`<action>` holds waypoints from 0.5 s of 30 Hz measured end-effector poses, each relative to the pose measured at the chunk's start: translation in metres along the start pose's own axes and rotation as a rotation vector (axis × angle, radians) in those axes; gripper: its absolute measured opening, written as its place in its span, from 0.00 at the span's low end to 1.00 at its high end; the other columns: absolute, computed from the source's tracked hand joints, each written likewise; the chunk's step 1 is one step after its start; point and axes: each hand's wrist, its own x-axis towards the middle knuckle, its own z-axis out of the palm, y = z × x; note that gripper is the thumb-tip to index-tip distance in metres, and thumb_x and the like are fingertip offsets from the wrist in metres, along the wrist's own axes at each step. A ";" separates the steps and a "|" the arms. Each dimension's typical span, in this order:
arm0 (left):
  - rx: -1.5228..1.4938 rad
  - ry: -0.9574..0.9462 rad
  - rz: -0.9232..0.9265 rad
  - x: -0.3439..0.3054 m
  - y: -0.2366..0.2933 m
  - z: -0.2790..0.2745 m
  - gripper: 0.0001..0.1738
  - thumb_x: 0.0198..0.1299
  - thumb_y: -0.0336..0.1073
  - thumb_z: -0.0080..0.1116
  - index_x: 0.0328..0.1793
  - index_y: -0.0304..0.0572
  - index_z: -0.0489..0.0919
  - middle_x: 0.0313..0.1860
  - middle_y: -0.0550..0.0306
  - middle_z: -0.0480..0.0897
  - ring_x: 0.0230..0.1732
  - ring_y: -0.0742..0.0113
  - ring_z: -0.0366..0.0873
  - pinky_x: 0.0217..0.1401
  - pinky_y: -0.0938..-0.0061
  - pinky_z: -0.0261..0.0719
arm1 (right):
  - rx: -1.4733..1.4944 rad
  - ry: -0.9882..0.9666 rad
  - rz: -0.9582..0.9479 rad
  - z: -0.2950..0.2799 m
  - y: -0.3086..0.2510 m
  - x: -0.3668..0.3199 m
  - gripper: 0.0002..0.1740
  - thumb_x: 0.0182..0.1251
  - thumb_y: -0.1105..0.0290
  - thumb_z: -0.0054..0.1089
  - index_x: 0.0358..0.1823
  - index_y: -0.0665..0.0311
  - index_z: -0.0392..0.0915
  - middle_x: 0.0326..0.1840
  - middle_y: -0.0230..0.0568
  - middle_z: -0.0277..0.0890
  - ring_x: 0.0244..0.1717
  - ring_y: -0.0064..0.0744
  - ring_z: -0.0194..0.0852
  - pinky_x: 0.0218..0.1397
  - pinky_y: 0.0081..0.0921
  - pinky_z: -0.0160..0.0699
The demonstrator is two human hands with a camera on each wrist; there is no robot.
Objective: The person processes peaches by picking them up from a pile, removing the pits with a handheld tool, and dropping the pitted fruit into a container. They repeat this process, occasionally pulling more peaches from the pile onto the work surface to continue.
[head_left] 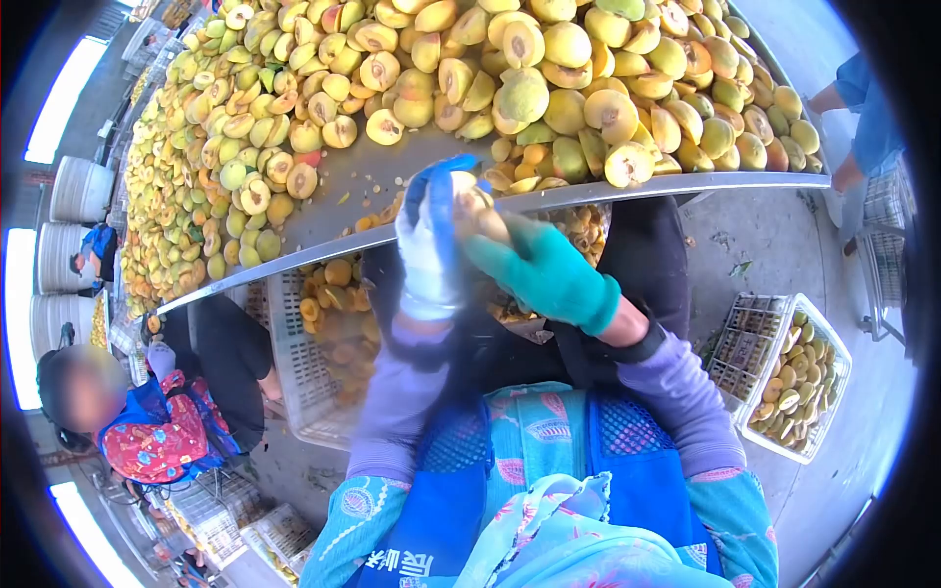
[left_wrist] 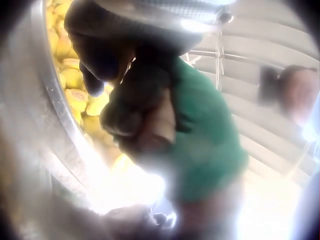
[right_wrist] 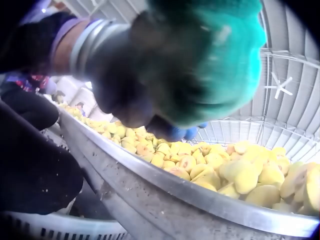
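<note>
Above the near edge of the metal table, both gloved hands meet at a blurred, pale fruit. The left hand, in a white and blue glove, curls its fingers round the fruit's far side. From the right, the right hand in a green glove grips the fruit's near side. In the left wrist view the green-gloved right hand has curled fingers, mostly in shadow. Motion blur and shadow hide the fruit's details. Halved yellow fruits lie heaped beyond the hands.
A white crate of fruit pieces stands below the table edge at left, another crate on the floor at right. A seated person is at left; someone's arm shows at right. The table's metal rim curves below the hands.
</note>
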 end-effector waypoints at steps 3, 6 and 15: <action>-0.336 -0.028 -0.375 -0.007 -0.009 0.003 0.23 0.73 0.45 0.39 0.56 0.30 0.75 0.42 0.46 0.83 0.41 0.60 0.83 0.46 0.67 0.84 | -0.034 0.160 0.083 0.006 -0.007 -0.011 0.20 0.73 0.56 0.50 0.38 0.70 0.72 0.26 0.53 0.76 0.25 0.50 0.77 0.30 0.39 0.73; -0.629 -0.047 -0.531 0.000 0.009 0.003 0.24 0.72 0.46 0.41 0.55 0.29 0.75 0.41 0.45 0.83 0.39 0.59 0.83 0.45 0.67 0.84 | -0.146 0.246 -0.005 0.012 0.001 -0.006 0.20 0.74 0.56 0.49 0.35 0.69 0.73 0.24 0.55 0.75 0.27 0.53 0.79 0.30 0.42 0.73; -0.385 -0.101 -0.267 0.013 0.016 -0.005 0.22 0.71 0.45 0.47 0.51 0.29 0.77 0.35 0.50 0.84 0.36 0.63 0.82 0.40 0.70 0.82 | 0.055 0.127 0.041 0.008 0.003 -0.004 0.21 0.76 0.56 0.46 0.38 0.70 0.74 0.21 0.51 0.72 0.23 0.37 0.71 0.29 0.36 0.70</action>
